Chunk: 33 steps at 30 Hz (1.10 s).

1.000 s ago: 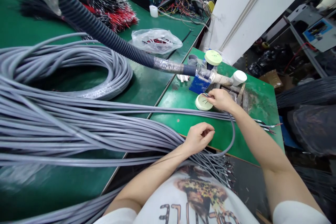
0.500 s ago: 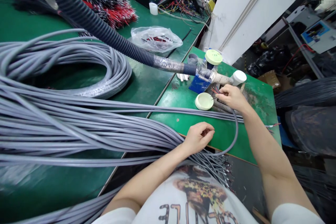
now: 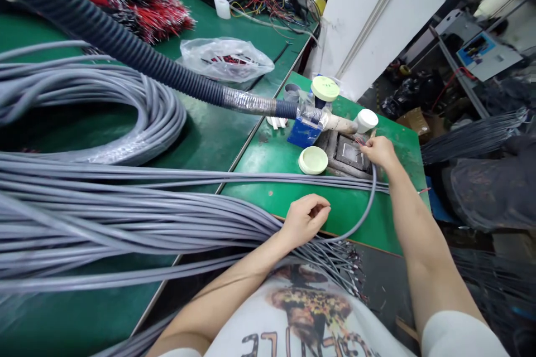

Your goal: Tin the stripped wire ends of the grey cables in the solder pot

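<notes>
My right hand (image 3: 380, 152) is closed around the end of a grey cable (image 3: 370, 201), with thin stripped wires sticking out past the fingertips to the left. It is held over the right side of a small grey pot (image 3: 350, 152) with a shiny square surface. From this hand the cable loops down and back towards the bundle near my left wrist. My left hand (image 3: 307, 216) is curled, thumb against fingers, with nothing visible in it; it rests by the near table edge, over the grey cable bundle (image 3: 234, 217). A shallow cream dish (image 3: 313, 160) sits left of the pot.
A ribbed hose (image 3: 176, 75) crosses above the table to a pale nozzle (image 3: 341, 124) at the pot. Nearby stand a yellow-lidded jar (image 3: 325, 88), a white-lidded container (image 3: 366, 120) and a blue block (image 3: 304, 133). Coiled cable (image 3: 163, 106) and a plastic bag (image 3: 228, 60) lie left.
My right hand has moved the cable's wire end from over the cream dish rightward to the pot, exposing the pot's square surface. My left hand keeps its pose. The view has shifted slightly.
</notes>
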Tool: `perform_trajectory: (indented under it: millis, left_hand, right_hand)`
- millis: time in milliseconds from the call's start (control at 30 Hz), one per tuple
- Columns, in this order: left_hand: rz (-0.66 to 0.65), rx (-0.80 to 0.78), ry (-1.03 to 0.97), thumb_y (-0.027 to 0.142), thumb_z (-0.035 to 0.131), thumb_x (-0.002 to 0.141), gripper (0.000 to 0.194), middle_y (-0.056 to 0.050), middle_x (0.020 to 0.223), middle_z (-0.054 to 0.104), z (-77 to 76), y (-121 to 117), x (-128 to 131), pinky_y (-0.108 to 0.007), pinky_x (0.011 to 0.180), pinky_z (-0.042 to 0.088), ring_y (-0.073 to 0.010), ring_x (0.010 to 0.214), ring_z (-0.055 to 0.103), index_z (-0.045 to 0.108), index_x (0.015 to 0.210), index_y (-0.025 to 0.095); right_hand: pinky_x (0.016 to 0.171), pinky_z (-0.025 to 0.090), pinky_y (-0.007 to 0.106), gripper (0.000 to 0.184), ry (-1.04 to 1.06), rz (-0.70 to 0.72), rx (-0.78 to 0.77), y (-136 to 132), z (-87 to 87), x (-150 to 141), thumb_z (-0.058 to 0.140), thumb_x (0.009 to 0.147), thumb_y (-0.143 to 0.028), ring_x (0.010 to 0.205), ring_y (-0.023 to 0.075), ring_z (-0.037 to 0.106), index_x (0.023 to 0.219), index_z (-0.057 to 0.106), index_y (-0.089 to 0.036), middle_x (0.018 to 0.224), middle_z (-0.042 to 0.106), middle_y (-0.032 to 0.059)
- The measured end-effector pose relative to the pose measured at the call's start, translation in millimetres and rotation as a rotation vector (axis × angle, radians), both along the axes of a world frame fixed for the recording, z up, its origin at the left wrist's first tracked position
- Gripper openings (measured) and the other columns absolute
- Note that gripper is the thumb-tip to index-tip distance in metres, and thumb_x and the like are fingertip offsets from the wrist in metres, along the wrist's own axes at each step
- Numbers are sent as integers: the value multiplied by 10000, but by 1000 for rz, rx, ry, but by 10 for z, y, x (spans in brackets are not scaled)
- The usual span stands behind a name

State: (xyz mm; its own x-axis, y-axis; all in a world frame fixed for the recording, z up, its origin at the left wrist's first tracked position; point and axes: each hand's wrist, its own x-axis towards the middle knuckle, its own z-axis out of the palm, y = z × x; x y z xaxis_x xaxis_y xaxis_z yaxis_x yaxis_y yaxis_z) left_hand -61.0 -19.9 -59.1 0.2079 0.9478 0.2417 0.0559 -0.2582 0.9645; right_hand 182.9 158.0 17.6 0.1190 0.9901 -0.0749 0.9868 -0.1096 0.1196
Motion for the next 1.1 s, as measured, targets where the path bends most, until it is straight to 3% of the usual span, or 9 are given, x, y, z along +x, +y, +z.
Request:
perform_trajectory:
  millis: [333,500,567,633,733,800,933,1100]
  left_hand:
    - [6,-15,-4,233,552,851,117,-24,710,634,-9,-8,7,-206,574,416,-105,603,546,642,833,161]
    - [22,10,-3,215,560,842,106,-13,682,615,-13,10,10,-211,575,414,-101,587,529,648,813,164]
    - [28,37,-10,208,574,833,97,-6,661,597,-25,2,6,-213,572,408,-99,579,516,659,812,165]
    - [37,46,-45,202,601,817,83,3,645,580,-49,-7,1,-212,564,398,-94,568,498,677,820,168]
    - [82,-48,-210,203,653,783,100,6,673,590,-88,37,26,-200,561,405,-88,578,497,704,868,187]
    - [101,-156,-413,216,689,751,228,-7,751,637,-87,95,88,-193,571,435,-94,622,538,690,979,206]
    - [116,-285,-706,234,766,659,310,-14,784,668,8,132,260,-184,535,463,-90,595,565,677,954,201]
    - [195,-252,-743,240,752,679,163,-4,773,628,144,47,339,-178,532,449,-80,606,550,693,816,173]
  right_hand:
    - [636,402,264,224,-9,1,-69,138,-140,-22,595,693,-269,786,234,632,777,732,-112,815,704,142]
    - [582,357,254,189,51,9,-17,80,4,-17,589,709,-279,679,185,587,660,684,-124,674,651,82]
    - [547,324,245,239,258,36,59,-100,141,-50,591,720,-318,590,139,523,569,624,-136,572,568,27]
    - [513,299,232,276,664,73,125,-399,268,-155,620,706,-363,516,95,443,541,576,-146,519,480,-24]
    - [436,270,215,259,1277,-2,13,-916,324,-467,683,660,-393,418,65,358,608,572,-164,474,406,-72]
    - [413,276,205,266,1540,-24,-42,-1195,271,-710,721,631,-369,407,57,377,593,556,-164,501,431,-71]
    - [387,275,184,281,1771,-59,-88,-1537,143,-1024,755,618,-365,404,44,399,611,570,-153,516,480,-67]
    - [376,266,181,295,1816,-94,-114,-1700,133,-1073,745,645,-394,383,44,384,649,587,-145,477,489,-70]
